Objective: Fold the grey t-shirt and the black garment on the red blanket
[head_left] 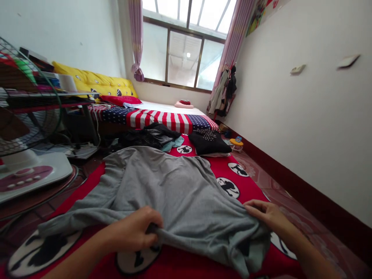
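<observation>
Daylight floods in from the window (186, 50), blown out to white glare. The room is evenly bright with soft shadows. Edges bend, probably wide-angle distortion; the fan (26, 116) looks slightly soft.

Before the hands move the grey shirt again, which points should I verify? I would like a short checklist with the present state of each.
1. Left hand grips the near edge of the grey shirt: ok, fabric is bunched under the fingers.
2. Right hand touches the shirt's right side: ok; firm grip: cannot tell.
3. Shirt lies flat on the red blanket: not ok, wrinkled and bunched at the near right corner.
4. Shirt is apart from the dark clothes pile: cannot tell, their edges are close.
5. Sleeve at the left is spread out: ok.
</observation>
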`<action>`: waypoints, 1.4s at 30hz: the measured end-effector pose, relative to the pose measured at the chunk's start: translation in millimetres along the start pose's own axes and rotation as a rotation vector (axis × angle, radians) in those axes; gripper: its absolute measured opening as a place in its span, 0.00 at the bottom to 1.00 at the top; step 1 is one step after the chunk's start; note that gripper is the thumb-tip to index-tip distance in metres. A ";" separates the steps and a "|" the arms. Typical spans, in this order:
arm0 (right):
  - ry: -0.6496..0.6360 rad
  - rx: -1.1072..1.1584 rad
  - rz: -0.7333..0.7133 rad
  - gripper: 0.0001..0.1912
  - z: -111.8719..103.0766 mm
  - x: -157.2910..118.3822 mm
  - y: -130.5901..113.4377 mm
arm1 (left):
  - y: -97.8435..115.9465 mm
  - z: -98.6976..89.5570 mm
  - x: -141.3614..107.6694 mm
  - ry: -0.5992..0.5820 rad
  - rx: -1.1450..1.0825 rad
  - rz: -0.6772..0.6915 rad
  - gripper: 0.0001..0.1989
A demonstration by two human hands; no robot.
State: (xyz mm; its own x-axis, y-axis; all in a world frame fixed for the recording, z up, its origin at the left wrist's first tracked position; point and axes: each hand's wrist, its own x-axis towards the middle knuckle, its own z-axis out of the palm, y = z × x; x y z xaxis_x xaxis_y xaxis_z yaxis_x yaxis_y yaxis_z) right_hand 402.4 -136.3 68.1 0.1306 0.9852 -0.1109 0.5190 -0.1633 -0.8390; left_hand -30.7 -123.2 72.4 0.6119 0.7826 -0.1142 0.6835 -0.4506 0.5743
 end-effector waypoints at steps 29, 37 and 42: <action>-0.775 -0.518 -0.888 0.17 243.5 -19.1 -181.6 | -82.5 -31.1 31.8 0.709 -1.778 -0.050 0.27; -0.031 -0.452 -0.736 0.13 217.6 50.5 -140.4 | -82.3 -22.7 43.9 0.780 -1.305 -0.181 0.24; 0.069 -0.380 -0.744 0.14 215.4 65.1 -124.6 | -84.9 -14.3 51.5 0.765 -0.977 -0.190 0.27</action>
State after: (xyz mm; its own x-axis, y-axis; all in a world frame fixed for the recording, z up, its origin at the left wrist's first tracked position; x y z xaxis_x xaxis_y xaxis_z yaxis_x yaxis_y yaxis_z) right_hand 164.3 -40.6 50.7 -0.3134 0.8394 0.4440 0.7379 0.5096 -0.4425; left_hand -62.9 -38.5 29.3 -0.0746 0.9960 0.0499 -0.0449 -0.0533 0.9976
